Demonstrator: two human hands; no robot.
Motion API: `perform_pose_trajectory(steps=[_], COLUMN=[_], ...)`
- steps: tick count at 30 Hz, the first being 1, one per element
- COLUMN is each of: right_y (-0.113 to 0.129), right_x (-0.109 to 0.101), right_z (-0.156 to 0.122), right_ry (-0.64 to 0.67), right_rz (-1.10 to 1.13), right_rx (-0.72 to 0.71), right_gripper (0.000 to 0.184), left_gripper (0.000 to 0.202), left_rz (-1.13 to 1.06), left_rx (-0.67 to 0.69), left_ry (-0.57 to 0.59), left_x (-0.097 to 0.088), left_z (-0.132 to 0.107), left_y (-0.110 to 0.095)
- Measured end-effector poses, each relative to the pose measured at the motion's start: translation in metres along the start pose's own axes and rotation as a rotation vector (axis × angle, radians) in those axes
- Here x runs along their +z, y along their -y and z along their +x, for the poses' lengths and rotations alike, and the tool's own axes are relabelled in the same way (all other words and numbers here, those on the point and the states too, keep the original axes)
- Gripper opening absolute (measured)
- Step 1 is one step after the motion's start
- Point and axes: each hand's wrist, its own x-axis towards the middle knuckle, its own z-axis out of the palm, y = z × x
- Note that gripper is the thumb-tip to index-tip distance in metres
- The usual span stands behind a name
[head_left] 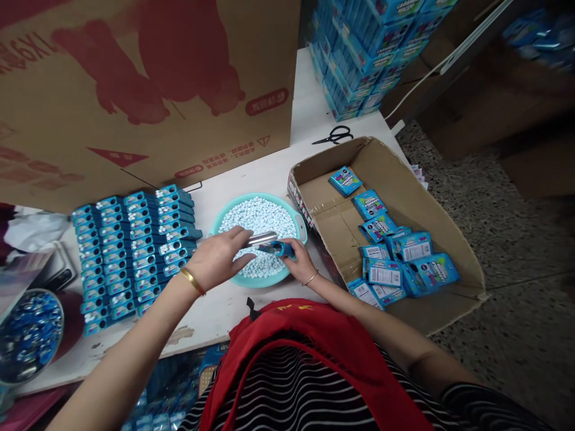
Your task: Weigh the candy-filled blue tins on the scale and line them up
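My left hand (218, 257) is closed around a shiny metal scoop (262, 239), held over a teal basin (302, 231) full of small pale-blue candies (260, 218). My right hand (299, 261) grips a small blue box (276, 248) right at the scoop's mouth, above the basin's near rim. Both wrists wear thin bangles. Rows of open blue boxes (135, 245) lie to the left of my left hand.
An open cardboard carton (341, 224) to the right holds several blue packets (395, 260). A big cardboard box (135, 90) stands behind. Black scissors (335, 136) lie on the white table (215, 311). Stacked blue packs (363, 54) sit far back. A bowl of blue pieces (29, 335) is at left.
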Motion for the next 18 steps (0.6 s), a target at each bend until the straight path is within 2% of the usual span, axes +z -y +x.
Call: perform_pose_trajectory(steps=[3,4,6,8,11,13,15,17,18], right_y=[0.003,0.005,0.010,0.018,0.030,0.036,0.039,0.038,0.035], right_x=[0.008,0.012,0.018,0.022,0.020,0.014,0.003,-0.009,-0.017], right_z=[-0.002,-0.003,-0.006,-0.010,-0.014,-0.014,-0.011,-0.005,-0.001], right_ry=[0.054,0.080,0.146,0.221,0.287,0.263,0.193,0.087,0.024], right_rz=[0.066,0.089,0.133,0.173,0.218,0.248,0.257,0.223,0.190], right_rx=[-0.003,-0.006,-0.014,-0.027,-0.034,0.010,0.066,0.102,0.113], right_gripper=[0.031,0.032,0.035,0.038,0.046,0.045,0.034,0.025,0.025], left_gripper=[0.061,0.059,0.041,0.027,0.026,0.029,0.033,0.036,0.038], left_rz=[-0.219,-0.265,-0.317,-0.361,-0.432,-0.427,-0.383,-0.337,-0.331], left_rx=[0.029,0.033,0.018,-0.024,-0.151,-0.292,-0.449,-0.582,-0.605], left_ry=[-0.081,-0.070,-0.028,-0.034,-0.176,-0.271,-0.310,-0.273,-0.270], left_x=[0.033,0.045,0.063,0.073,0.078,0.083,0.093,0.106,0.113], left_z=[0.000,-0.001,-0.007,-0.023,-0.068,-0.106,-0.143,-0.171,-0.180], left_y=[0.015,0.015,0.011,0.007,0.010,0.022,0.040,0.062,0.072])
